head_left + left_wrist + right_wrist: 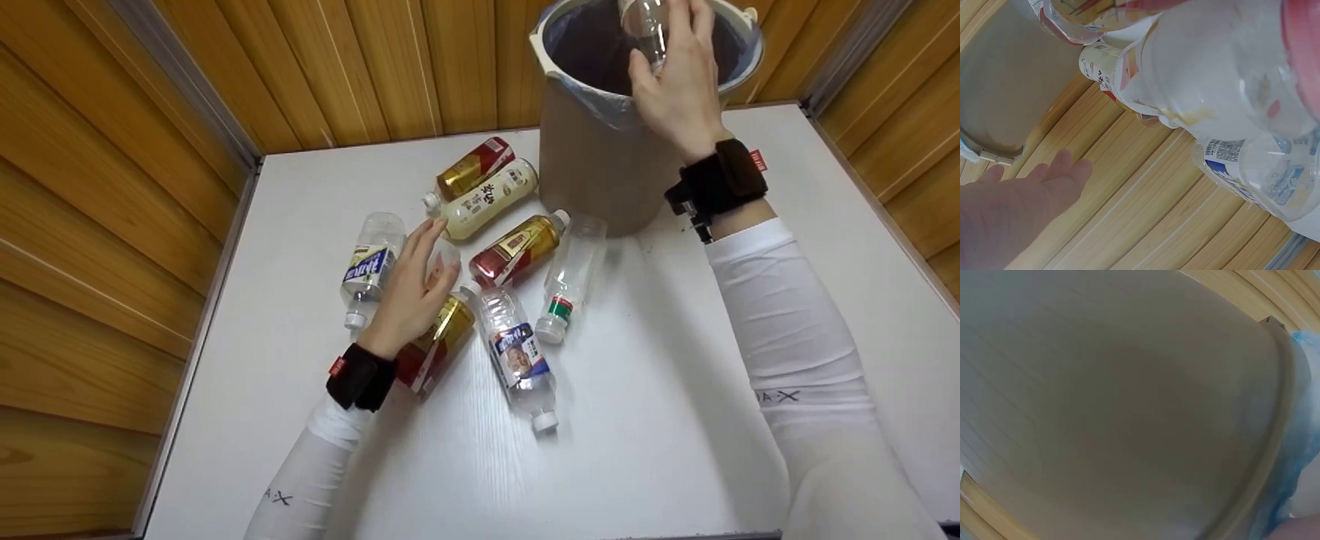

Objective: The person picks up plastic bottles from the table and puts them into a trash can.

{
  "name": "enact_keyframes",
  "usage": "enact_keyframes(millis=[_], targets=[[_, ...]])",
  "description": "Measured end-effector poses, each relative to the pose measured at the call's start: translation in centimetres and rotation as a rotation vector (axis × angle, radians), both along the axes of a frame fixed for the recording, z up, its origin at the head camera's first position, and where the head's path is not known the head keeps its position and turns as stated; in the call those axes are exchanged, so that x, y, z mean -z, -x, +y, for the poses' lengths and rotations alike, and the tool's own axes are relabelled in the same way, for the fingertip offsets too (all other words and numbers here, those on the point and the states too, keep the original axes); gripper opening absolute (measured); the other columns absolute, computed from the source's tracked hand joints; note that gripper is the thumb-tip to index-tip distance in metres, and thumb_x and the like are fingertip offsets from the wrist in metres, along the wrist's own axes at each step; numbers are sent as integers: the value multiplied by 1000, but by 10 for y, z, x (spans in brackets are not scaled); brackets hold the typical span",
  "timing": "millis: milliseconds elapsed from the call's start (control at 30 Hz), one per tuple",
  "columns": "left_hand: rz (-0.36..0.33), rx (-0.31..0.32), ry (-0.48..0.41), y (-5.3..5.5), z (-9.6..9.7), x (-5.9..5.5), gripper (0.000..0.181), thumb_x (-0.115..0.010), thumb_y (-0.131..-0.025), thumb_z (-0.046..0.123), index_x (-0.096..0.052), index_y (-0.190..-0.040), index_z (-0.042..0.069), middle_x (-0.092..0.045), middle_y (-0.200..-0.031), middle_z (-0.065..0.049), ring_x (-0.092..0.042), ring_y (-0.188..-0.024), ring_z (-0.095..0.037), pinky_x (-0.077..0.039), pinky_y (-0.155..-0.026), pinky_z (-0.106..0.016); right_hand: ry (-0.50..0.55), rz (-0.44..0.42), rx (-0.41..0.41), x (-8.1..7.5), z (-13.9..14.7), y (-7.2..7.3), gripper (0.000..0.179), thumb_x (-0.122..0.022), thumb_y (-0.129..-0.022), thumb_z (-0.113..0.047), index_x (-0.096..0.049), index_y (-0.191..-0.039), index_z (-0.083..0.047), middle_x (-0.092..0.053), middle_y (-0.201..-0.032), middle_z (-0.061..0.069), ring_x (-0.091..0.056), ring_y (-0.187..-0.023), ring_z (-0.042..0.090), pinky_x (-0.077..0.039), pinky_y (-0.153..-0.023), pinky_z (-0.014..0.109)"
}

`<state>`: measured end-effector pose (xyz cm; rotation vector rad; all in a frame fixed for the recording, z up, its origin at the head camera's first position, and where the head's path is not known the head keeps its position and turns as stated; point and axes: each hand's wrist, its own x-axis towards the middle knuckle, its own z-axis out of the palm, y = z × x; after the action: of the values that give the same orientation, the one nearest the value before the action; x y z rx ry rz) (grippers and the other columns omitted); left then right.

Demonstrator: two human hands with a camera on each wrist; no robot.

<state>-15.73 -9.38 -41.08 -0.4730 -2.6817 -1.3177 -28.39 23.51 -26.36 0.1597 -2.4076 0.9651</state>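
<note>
My right hand (679, 94) grips a clear plastic bottle (646, 30) over the mouth of a tall trash bin (600, 172) lined with a thin bag. In the right wrist view the bin's wall (1129, 410) fills most of the picture. My left hand (412, 292) reaches over the bottles with fingers fairly straight and nothing held. Close by it lie a clear bottle with a blue label (367, 259), a red-and-gold labelled bottle (439, 345) and a translucent container (445, 259), partly hidden. Whether the hand touches any of them is unclear.
Several more bottles lie on the white table (637, 450): a pale yellow bottle (491, 199), red-labelled bottles (521, 251), a clear bottle with a blue label (521, 360) and one with a green label (574, 262). Wooden panels (375, 67) wall the back and sides.
</note>
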Motion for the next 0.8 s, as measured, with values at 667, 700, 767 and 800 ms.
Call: enact_keyframes(millis=[667, 700, 767, 800], targets=[[3, -95, 109, -2, -8, 2, 63, -54, -102, 33, -31, -159, 19, -25, -166, -17, -30, -151, -40, -25, -121, -65, 16, 200, -157, 21, -7, -25, 45, -55, -97, -11, -56, -141, -1, -54, -144, 18, -49, -137, 25, -36, -117, 26], [6, -112, 136, -3, -8, 1, 62, -53, -102, 34, -31, -159, 19, -26, -166, -17, -31, -150, -41, -26, -121, -65, 42, 225, -174, 22, -10, -29, 42, -56, -95, -9, -60, -136, 0, -57, -141, 16, -52, -134, 22, -40, -114, 25], [10, -146, 192, -4, -7, 0, 60, -50, -103, 36, -32, -159, 20, -26, -165, -19, -32, -149, -43, -26, -121, -65, 105, 283, -208, 26, -16, -37, 35, -56, -93, -4, -67, -125, 1, -63, -132, 15, -58, -125, 18, -47, -105, 23], [12, -159, 216, -4, -7, 0, 60, -48, -104, 38, -32, -159, 20, -27, -165, -20, -32, -149, -43, -25, -120, -65, 145, 309, -221, 28, -20, -42, 31, -56, -91, -1, -70, -119, 2, -65, -127, 13, -60, -119, 16, -50, -100, 22]])
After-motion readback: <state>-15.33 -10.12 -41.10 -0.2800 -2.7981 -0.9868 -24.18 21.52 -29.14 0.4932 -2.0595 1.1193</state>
